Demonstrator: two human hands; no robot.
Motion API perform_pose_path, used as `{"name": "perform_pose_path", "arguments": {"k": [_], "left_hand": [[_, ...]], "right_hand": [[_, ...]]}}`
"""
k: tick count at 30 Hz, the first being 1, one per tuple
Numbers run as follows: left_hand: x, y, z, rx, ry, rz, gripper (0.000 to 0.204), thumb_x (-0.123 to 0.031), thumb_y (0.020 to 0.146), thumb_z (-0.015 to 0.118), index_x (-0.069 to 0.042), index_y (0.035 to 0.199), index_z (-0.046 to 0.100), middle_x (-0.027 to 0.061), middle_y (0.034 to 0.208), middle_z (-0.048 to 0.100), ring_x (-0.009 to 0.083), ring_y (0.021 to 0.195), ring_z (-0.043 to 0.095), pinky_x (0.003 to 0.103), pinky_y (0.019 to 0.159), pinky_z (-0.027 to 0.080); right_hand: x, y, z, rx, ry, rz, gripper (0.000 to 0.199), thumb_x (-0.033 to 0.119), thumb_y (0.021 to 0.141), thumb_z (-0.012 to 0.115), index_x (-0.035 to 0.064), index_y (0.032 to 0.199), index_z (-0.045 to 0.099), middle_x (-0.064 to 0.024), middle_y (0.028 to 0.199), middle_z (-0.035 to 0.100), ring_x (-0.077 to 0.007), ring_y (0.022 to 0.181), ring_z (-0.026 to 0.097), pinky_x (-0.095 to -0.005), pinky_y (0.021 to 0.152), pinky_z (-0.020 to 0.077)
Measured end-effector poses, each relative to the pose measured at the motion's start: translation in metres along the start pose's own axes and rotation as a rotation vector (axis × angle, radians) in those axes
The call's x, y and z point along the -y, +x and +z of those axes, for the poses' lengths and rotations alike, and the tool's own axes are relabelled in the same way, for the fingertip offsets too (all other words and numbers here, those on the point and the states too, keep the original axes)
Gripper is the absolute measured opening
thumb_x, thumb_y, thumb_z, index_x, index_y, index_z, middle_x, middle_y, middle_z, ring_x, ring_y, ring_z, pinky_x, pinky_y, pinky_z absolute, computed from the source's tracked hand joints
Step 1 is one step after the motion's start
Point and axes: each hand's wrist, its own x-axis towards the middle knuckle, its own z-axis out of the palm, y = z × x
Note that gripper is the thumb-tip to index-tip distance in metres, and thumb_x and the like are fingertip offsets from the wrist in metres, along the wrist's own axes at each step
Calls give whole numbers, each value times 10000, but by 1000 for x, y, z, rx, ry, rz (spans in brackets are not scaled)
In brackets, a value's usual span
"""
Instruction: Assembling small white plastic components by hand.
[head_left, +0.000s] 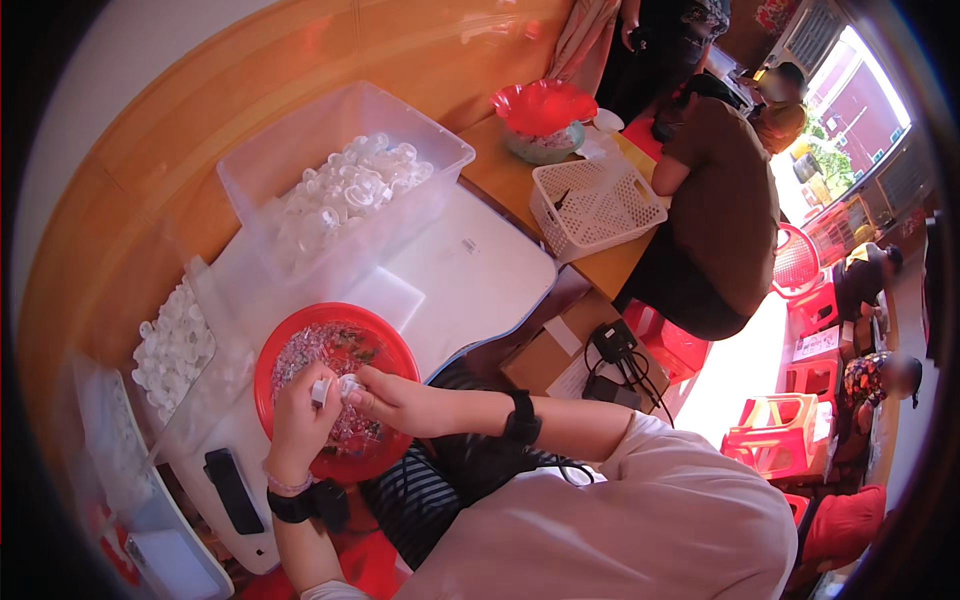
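Note:
My left hand (298, 420) is closed around a small white plastic piece (320, 391). Against it, the fingers of my right hand (405, 402) pinch a small whitish, translucent piece (350, 385); whether the two are joined I cannot tell. Both hands are held over a round red basin (393, 345), which contains many tiny clear and pinkish parts with some darker bits. Beyond it, a clear plastic bin (435, 165) holds a heap of white, ring-like plastic pieces (355, 190). More such white pieces (175, 350) lie in a pile to the left.
A white table (480, 275) carries the bin and a black phone-like device (232, 490). On a wooden table behind are a white perforated basket (600, 205) and a red scalloped bowl (545, 105). A person in brown (725, 200) bends there. Red stools (775, 435) and other people are at right.

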Motion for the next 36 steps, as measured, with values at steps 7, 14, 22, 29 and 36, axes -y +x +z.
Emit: {"name": "perform_pose_path", "arguments": {"k": [7,14,22,29,36], "left_hand": [[-25,-18,18,-222,97,10,57,-52,854,571,-21,897,552,133,791,579,282,686,589,350,619,456],[-25,-56,21,-402,-491,-495,211,-83,941,480,-28,1141,517,64,967,587,152,722,557,270,666,453],[-2,-89,36,-395,-300,-454,193,-189,926,553,4,931,564,68,714,556,118,617,493,265,541,386],[5,-98,45,-423,-208,-366,219,-237,914,578,-21,881,571,51,663,533,128,550,478,276,504,375],[11,-94,44,-427,-113,-307,260,-272,953,435,-49,844,513,145,682,536,329,648,569,377,594,434]], "right_hand": [[21,-14,-11,-92,-49,-261,340,131,892,583,-13,1149,414,-211,963,533,-302,844,575,-373,736,463],[75,29,-99,-392,-617,-401,275,196,867,619,-16,1028,554,-179,942,580,-295,816,581,-362,724,475],[84,112,-170,-423,-1285,-155,371,344,908,531,-6,1015,588,-175,939,585,-355,831,573,-447,775,451],[124,78,-48,-317,-1509,-718,272,235,818,616,43,1008,590,-127,1005,565,-299,974,544,-403,822,447],[126,156,47,309,-1330,-633,161,109,780,569,41,916,624,-146,944,602,-331,898,590,-417,762,488]]}}
